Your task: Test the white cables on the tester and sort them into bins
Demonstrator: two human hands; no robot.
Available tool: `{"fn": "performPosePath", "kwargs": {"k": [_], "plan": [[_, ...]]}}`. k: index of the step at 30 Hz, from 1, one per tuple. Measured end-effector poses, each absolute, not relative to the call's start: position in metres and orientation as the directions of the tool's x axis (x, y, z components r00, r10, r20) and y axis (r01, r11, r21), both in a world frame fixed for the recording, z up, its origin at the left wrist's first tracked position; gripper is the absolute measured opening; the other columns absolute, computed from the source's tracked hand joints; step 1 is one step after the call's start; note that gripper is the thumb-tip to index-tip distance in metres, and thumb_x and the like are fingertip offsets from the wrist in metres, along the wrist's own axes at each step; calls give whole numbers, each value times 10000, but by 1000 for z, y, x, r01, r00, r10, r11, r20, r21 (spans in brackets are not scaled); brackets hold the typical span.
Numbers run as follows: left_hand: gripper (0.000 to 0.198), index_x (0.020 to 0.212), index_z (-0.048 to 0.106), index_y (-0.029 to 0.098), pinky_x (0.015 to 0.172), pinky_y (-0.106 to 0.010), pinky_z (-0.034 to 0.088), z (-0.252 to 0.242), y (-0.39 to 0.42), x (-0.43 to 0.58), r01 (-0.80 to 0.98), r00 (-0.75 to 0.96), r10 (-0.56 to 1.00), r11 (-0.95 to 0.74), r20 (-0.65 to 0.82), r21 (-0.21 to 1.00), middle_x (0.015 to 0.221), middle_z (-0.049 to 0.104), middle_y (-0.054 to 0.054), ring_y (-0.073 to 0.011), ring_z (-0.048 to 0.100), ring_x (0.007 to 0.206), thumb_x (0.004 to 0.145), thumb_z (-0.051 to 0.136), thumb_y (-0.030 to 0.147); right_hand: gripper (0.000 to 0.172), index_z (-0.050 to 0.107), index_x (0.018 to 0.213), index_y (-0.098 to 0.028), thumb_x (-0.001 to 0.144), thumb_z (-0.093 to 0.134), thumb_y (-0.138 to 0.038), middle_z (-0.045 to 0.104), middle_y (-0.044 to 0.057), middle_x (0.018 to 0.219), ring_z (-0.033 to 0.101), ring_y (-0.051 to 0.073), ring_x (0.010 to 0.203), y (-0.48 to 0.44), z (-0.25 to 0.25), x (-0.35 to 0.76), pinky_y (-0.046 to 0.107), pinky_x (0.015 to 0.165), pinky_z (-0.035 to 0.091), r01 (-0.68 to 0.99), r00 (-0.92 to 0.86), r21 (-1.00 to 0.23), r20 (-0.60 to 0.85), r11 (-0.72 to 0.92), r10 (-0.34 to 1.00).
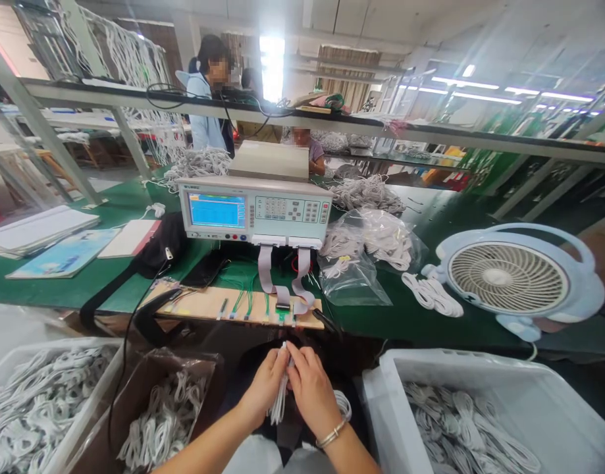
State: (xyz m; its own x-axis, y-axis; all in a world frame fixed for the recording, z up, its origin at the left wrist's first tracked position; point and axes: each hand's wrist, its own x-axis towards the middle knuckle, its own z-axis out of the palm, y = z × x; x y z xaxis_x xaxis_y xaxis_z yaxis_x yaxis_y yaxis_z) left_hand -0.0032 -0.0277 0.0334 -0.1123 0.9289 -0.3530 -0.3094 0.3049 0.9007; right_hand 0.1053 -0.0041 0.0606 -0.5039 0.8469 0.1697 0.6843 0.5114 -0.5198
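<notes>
Both my hands meet in front of the bench edge, around a bundled white cable (278,405). My left hand (267,382) closes on it from the left, thumb near the cable's white end. From the right, my right hand (312,388) pinches the same end with its fingertips. The cable's loops hang below my fingers. Just beyond my hands lies a wooden test board (198,304) with small green connectors. Grey ribbon cables (266,270) run from it up to a bench tester (287,214) with a lit blue screen.
White bins hold cable bundles at left (50,395) and right (470,421), with a cardboard box (161,408) between. On the bench are a fan (504,276), bagged cables (361,253), a black bag (161,247) and booklets (62,253). People are behind the shelf.
</notes>
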Motion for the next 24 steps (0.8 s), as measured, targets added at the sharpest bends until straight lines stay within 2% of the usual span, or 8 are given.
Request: {"fn": "performPosePath", "kwargs": {"k": [3,6,9,12,15,18,20,24], "plan": [[451,861,479,159,478,-201,401,29,-26,-3,-286,-96,918,345,-385,894,682,503,-4,-109,497,574,721,368,573,368,456,1102,-235,754,472,-116,491,58,942,477,216,874,-3,60,107,338,755,432,690,-491,-511,188,512,850],[450,893,444,180,423,-209,391,27,-24,-2,-313,-79,886,413,-456,856,614,476,25,-106,488,490,722,343,584,200,503,922,-193,750,460,-101,519,60,891,494,216,841,-3,55,109,342,731,425,668,-486,-524,232,529,843],[407,879,407,195,408,-231,394,27,-19,-2,-323,-67,878,430,-474,843,589,469,35,-117,486,459,714,380,566,112,493,835,-182,787,406,-127,560,55,801,525,209,774,-1,47,109,342,692,419,610,-490,-586,248,533,835],[370,846,410,192,439,-244,398,25,-12,-5,-311,-62,892,409,-448,858,599,489,21,-129,500,490,715,400,537,120,483,901,-182,805,421,-217,599,47,759,558,197,720,6,44,108,317,657,427,509,-355,-786,180,352,917],[284,731,458,162,497,-207,371,22,-4,-13,-184,-206,923,290,-325,939,596,477,24,-94,463,530,680,508,436,242,513,928,-154,756,510,-324,632,48,681,585,191,644,20,43,104,282,595,445,238,-253,-970,-16,47,967],[217,669,467,151,504,-182,339,22,1,-22,-148,-196,931,282,-307,948,574,460,35,-73,424,535,660,546,353,335,584,800,-115,669,586,-423,642,75,621,588,199,560,36,44,102,272,506,442,67,-238,-987,-160,-148,958],[216,695,472,152,501,-180,344,27,3,-26,-245,-119,922,333,-369,911,594,477,31,-71,433,535,663,547,352,358,605,774,-109,635,614,-439,644,75,606,583,194,539,45,45,101,268,492,435,60,-231,-985,-174,-164,957],[257,705,495,140,526,-180,375,40,5,-35,-432,-38,896,384,-442,816,648,525,8,-59,460,541,637,598,366,288,622,741,-115,614,656,-371,634,51,573,561,164,519,52,45,97,244,490,418,25,-239,-988,-156,-155,958]]}}
